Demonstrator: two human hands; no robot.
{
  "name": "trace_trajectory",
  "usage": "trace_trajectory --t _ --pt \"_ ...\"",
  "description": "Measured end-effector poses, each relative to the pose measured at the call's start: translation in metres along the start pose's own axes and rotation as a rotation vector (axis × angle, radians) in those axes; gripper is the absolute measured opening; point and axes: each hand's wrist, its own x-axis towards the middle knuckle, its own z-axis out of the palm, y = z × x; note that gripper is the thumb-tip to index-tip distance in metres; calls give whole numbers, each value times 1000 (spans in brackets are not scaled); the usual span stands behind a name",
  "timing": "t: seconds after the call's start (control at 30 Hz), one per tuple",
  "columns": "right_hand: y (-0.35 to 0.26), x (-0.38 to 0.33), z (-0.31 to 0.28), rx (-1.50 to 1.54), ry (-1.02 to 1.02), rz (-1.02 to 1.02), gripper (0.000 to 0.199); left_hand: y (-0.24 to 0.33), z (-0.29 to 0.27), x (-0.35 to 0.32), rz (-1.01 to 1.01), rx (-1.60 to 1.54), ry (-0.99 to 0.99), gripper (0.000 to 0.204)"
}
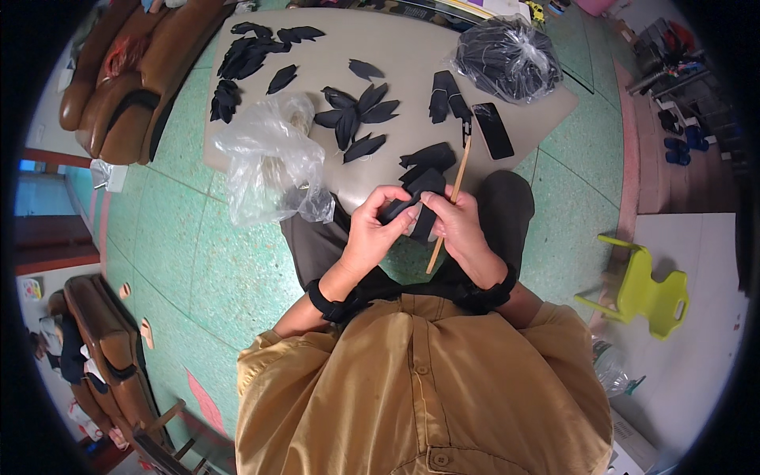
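Beige board (412, 55) on green speckled floor (229, 269)

Left hand (370, 231) and right hand (459, 226): fingers (396, 198) pinching black leaf (418, 194); stick (450, 202) in right; loose leaves (356, 115), clear bag (273, 162) beyond on tabletop (412, 59).

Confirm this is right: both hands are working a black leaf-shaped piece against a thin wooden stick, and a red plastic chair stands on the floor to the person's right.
One detail is wrong: the plastic chair is yellow-green, not red, as the head view shows. The rest holds: the left hand and right hand work a black leaf-shaped piece against the thin wooden stick, and the chair stands on the floor to the person's right.
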Motion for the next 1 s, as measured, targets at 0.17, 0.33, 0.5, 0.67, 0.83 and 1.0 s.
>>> trace_trajectory --t 0.17,0.33,0.5,0.67,0.83,1.0 --pt "3 -2 4 20 24 -46 4 -5 1 3 -104 11 78 8" --pt "5 -1 -4 -22 -65 7 6 -8 1 6 -138 32 78 8" --pt "6 -4 -3 -102 -48 -65 9 -7 0 5 -135 87 28 13" --pt "5 -5 -2 49 -3 -113 8 3 5 3 -91 41 21 13" --pt "9 -5 -3 16 -1 -123 8 5 5 4 -92 -64 60 8" --pt "8 -6 -1 51 -79 -139 8 7 8 3 -104 -85 115 8"
